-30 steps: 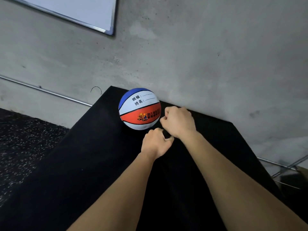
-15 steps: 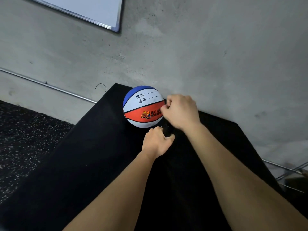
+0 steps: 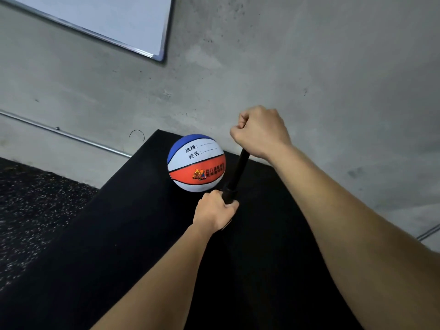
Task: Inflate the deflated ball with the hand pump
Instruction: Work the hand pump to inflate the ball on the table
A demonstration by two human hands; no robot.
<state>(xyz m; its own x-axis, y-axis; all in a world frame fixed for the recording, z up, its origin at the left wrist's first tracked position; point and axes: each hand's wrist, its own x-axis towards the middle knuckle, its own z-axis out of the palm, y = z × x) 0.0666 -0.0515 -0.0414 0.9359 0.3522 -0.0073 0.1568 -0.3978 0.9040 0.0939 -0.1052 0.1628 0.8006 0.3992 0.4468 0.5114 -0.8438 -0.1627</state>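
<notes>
A blue, white and red ball (image 3: 196,163) with printed writing rests at the far end of a black table (image 3: 119,234). Just right of it stands a black hand pump (image 3: 238,173), tilted, with its shaft drawn out. My left hand (image 3: 214,208) is shut around the pump's barrel close to the ball's lower right side. Higher up, my right hand (image 3: 259,132) is closed in a fist on the pump's handle, which is hidden inside it. Where the pump joins the ball is hidden.
A grey concrete wall (image 3: 309,67) rises right behind the table. A whiteboard (image 3: 107,22) hangs at the upper left. A metal pipe (image 3: 64,134) runs along the wall. Dark speckled floor (image 3: 31,206) lies to the left of the table.
My right hand has risen away from my left hand, drawing the pump's shaft out. My left hand stays on the barrel. The ball has kept its place.
</notes>
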